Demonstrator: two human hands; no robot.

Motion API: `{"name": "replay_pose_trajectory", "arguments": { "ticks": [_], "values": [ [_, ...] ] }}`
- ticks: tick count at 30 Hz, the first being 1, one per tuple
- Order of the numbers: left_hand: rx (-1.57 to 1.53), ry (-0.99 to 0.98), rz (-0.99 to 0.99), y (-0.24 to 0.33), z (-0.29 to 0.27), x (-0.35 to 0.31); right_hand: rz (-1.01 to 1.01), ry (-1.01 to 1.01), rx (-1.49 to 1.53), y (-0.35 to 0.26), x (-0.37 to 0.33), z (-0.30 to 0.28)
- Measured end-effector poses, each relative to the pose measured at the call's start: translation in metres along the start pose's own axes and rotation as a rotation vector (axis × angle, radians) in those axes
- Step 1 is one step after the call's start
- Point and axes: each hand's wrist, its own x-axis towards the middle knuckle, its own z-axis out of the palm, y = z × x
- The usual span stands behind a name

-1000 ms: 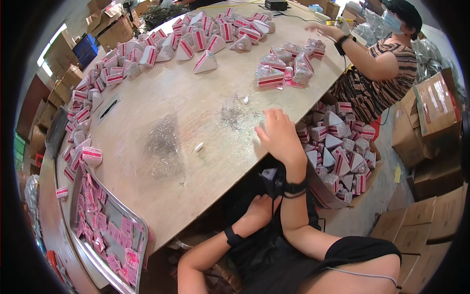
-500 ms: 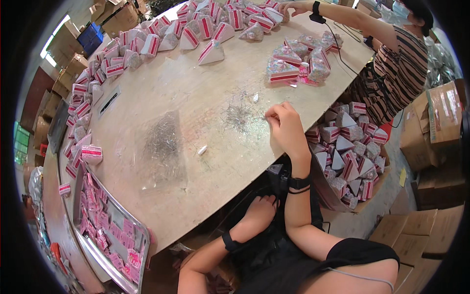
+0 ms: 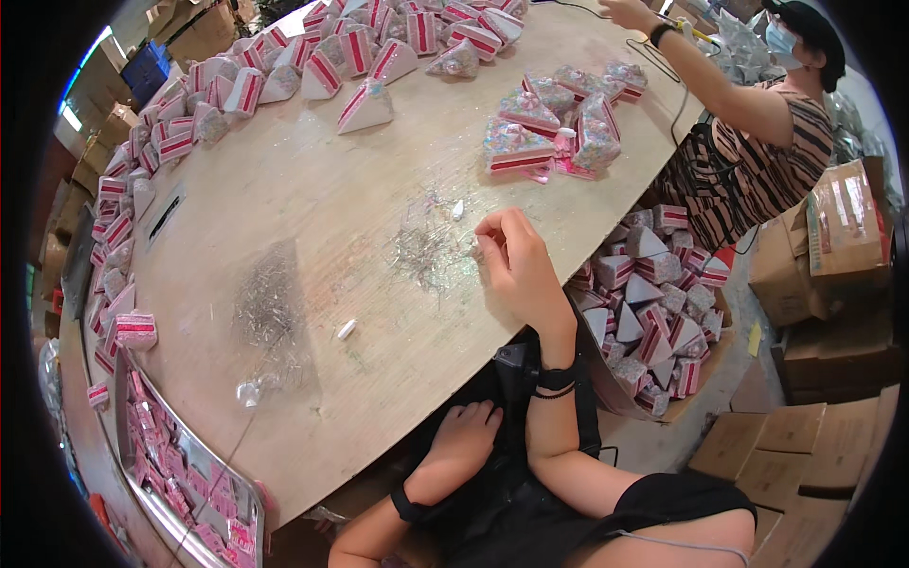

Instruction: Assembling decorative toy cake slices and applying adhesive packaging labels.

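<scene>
My right hand (image 3: 516, 270) is just above the table, thumb and fingertips pinched together. Whatever is between them is too small to make out. Beside those fingertips lies a loose heap of thin silvery strands (image 3: 426, 251), with a small white cap-like piece (image 3: 458, 209) at its far edge. My left hand (image 3: 466, 439) rests on my dark-clothed lap below the table edge, fingers stretched and holding nothing. Left of the heap is a clear plastic bag (image 3: 308, 355) with more thin strands (image 3: 268, 305) on it. A white tube-shaped piece (image 3: 347, 329) lies nearby.
Pink-and-white cake-slice-shaped pieces (image 3: 365, 109) line the table's far and left edges. More fill a carton (image 3: 653, 303) at right. A metal tray (image 3: 258, 492) holds pink packets (image 3: 175, 464). A co-worker's hand (image 3: 630, 13) is at the far right, near cables and stacked cartons (image 3: 833, 227).
The view has shifted, so most things sit further left. The co-worker's hand has left the far cake slices. A small whitish piece with a thin line now shows near the plastic bag.
</scene>
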Motion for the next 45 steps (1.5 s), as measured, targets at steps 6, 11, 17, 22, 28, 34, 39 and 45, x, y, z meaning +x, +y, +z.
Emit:
{"name": "replay_pose_trajectory", "arguments": {
  "ticks": [6, 11, 17, 22, 28, 34, 39, 45],
  "values": [
    [0.011, 0.069, 0.041, -0.003, -0.003, -0.003, -0.017, 0.06, -0.023, 0.002, 0.002, 0.003],
    [-0.055, 0.001, 0.022, -0.003, -0.007, 0.002, 0.064, 0.055, -0.074, 0.003, 0.003, -0.002],
    [-0.099, -0.064, -0.017, -0.002, -0.01, -0.002, -0.114, 0.152, -0.493, 0.028, 0.021, -0.034],
    [-0.062, -0.08, -0.015, -0.002, -0.011, 0.001, -0.242, 0.006, -0.577, 0.074, 0.057, -0.061],
    [-0.082, -0.063, -0.022, -0.005, -0.008, 0.004, -0.206, -0.154, -0.47, 0.072, 0.057, -0.058],
    [0.067, -0.087, -0.017, -0.003, -0.004, -0.001, -0.304, -0.275, -0.389, 0.01, 0.001, -0.002],
    [0.015, -0.081, -0.052, -0.001, -0.011, 0.007, -0.245, -0.438, -0.018, -0.029, -0.01, 0.015],
    [-0.117, 0.249, 0.325, -0.011, -0.053, 0.003, -0.108, -0.126, 0.049, -0.027, -0.01, 0.015]
  ]
}}
